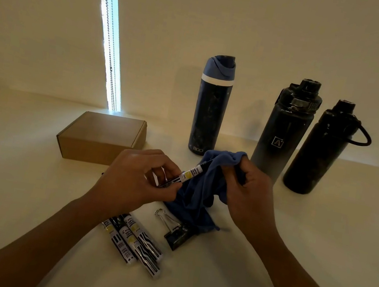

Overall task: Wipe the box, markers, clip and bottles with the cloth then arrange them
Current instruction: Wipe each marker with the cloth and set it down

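My left hand pinches a white-and-black marker by its lower end, tip pointing up and right into the blue cloth. My right hand grips the cloth around the marker's far end. Three more markers lie side by side on the table below my left wrist. A black binder clip lies beside them, partly under the cloth's hanging corner. A brown cardboard box sits closed at the left. Behind stand a blue-lidded bottle and two black bottles.
The pale table runs to a wall at the back. A window gap with a bead chain shows at the upper left. The right-hand black bottle has a carry loop sticking out to the right.
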The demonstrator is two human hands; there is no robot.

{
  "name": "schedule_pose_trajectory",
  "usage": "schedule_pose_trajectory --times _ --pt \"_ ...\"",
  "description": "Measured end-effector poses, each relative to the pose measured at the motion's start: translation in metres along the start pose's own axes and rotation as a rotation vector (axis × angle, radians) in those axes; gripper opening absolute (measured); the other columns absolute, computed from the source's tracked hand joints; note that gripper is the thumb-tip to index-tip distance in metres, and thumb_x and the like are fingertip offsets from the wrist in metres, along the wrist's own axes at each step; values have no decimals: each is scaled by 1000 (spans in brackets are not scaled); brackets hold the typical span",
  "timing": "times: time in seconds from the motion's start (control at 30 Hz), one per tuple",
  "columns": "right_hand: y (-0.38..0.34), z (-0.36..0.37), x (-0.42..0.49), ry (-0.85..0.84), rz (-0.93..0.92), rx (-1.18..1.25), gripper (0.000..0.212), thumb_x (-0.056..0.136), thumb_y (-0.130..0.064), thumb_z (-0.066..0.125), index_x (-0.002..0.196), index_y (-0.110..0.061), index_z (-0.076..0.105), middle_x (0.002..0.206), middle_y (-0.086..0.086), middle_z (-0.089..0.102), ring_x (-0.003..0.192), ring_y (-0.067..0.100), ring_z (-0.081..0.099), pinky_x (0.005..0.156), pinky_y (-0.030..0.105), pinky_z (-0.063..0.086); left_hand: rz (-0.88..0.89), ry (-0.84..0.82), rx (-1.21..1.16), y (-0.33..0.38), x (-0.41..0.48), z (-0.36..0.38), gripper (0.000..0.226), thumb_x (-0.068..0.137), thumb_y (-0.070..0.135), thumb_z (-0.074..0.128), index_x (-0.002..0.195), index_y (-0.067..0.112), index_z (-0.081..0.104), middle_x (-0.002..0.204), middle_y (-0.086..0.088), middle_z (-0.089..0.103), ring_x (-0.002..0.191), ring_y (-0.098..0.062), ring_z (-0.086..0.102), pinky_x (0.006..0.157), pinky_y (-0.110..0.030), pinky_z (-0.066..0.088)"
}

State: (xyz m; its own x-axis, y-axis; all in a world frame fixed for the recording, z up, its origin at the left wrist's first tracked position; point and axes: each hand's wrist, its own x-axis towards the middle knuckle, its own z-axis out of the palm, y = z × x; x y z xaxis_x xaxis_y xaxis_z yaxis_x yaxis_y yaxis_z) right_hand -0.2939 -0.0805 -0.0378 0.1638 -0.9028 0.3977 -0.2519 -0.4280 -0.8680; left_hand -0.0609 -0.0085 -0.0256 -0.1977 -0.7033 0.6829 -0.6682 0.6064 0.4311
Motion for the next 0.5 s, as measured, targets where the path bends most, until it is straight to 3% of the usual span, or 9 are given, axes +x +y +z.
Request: schedule_pose_trajectory --times 0.1,0.2,0.27,0.37,0.5 --pt "-2 1 -1 -9 10 -10 11 100 -17 56 95 -10 63 81 8 66 63 -1 63 60 17 50 6 0 10 0 0 -2 20 80 18 90 98 16 80 87 16 72 70 -10 70 60 -24 59" --pt "1 5 -1 -42 -8 -25 13 95 -16 64 107 -12 64 90 9 70 71 -1 67 64 14 55 2 -3 18 -2 -1 -2 21 80 18 91 97 17 80 86 16 72 70 -10 70 59 -25 59" --pt "1 3 -2 -14 -52 -64 20 93 -21 67 109 -11 66 86 2 71 73 5 70 65 18 57 11 -14 23 -2 -1 -2 20 80 18 90 97 18 80 87 15 71 70 -11 70 59 -25 59" --pt "-3 -1 -2 -1 -41 -8 15 98 -14 60 106 -2 66 75 -1 64 68 1 66 64 11 51 17 -20 5 -2 -1 0 20 80 17 90 97 17 80 88 15 72 71 -10 70 59 -23 59" --pt "-13 -4 -5 12 -71 -77 16 99 -32 56 93 -20 66 82 -2 69 73 11 63 69 23 51 17 -4 18 -1 0 -1 21 80 19 90 98 17 80 87 13 72 71 -10 70 60 -20 58"
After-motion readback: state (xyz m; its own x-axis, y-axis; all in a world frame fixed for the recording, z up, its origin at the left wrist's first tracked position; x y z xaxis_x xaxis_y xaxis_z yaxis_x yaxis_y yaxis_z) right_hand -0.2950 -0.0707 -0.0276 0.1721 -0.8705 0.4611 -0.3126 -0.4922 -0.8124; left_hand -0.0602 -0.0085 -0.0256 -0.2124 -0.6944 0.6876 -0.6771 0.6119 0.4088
